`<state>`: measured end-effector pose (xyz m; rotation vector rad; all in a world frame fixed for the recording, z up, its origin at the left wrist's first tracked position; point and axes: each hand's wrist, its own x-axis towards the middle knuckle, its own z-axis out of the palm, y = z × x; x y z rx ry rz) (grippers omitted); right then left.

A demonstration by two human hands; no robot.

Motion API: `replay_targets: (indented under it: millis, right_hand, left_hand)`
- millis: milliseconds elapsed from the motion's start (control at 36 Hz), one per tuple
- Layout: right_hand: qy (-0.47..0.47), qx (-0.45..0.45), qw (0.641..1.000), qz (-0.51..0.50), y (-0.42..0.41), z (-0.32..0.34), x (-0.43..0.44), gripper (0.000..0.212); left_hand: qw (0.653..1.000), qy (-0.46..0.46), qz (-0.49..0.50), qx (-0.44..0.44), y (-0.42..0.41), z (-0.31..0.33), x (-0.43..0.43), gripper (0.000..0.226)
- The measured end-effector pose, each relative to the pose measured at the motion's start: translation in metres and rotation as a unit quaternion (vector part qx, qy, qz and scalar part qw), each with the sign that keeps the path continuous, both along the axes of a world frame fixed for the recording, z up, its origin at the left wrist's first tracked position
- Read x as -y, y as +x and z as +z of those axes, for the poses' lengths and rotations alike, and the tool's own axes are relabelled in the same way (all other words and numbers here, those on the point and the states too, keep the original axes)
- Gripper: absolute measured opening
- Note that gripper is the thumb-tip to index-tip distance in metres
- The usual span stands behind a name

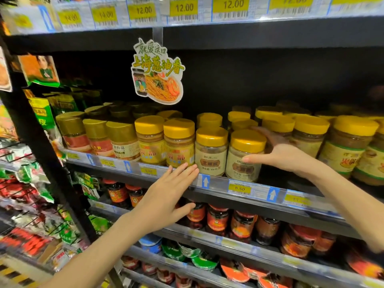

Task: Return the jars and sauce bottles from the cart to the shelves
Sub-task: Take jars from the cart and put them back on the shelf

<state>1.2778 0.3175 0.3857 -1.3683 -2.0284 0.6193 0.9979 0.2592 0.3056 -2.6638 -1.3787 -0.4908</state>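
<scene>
Placing step: right hand (280, 151) wrapped around sesame-paste jar (245, 155) at shelf (218, 185) front edge; left hand (166, 194) open, empty, below-left of jar. Next: let go, nudge jar flush.

rear jars (241, 110): dark, unreadable | price tag (297, 201): blurred | forearms: cropped

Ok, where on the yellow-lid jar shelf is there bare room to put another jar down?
One bare patch shows at the shelf front, between the pale jar under the right hand and the green-label jar. Left of it, jars stand packed side by side to the shelf's end. The left hand is open at the price rail.
</scene>
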Motion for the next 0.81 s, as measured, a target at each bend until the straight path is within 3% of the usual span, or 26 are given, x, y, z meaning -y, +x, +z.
replay_targets:
  millis: [139,278,445,584,806]
  right_hand:
    - [0.003,0.024,0.999,-0.036,-0.004,0.000,0.020,0.075]
    - [0.050,0.107,0.988,-0.095,-0.013,-0.002,0.058,0.064]
    - [0.194,0.201,0.949,-0.148,-0.035,-0.025,0.116,0.072]
    - [0.182,0.271,0.943,-0.065,-0.092,-0.049,0.150,0.066]
    - [0.118,0.309,0.937,0.110,-0.238,-0.079,0.139,0.066]
  left_hand:
    - [0.999,-0.013,-0.036,-0.014,-0.010,0.010,0.001,0.074]
    - [0.997,-0.042,-0.053,-0.030,-0.030,0.016,0.002,0.073]
    - [0.993,-0.083,-0.078,-0.027,-0.085,0.011,0.022,0.071]
    - [0.990,-0.119,-0.050,-0.054,-0.153,-0.002,0.053,0.069]
    - [0.976,-0.187,0.090,-0.063,-0.295,-0.021,0.119,0.073]
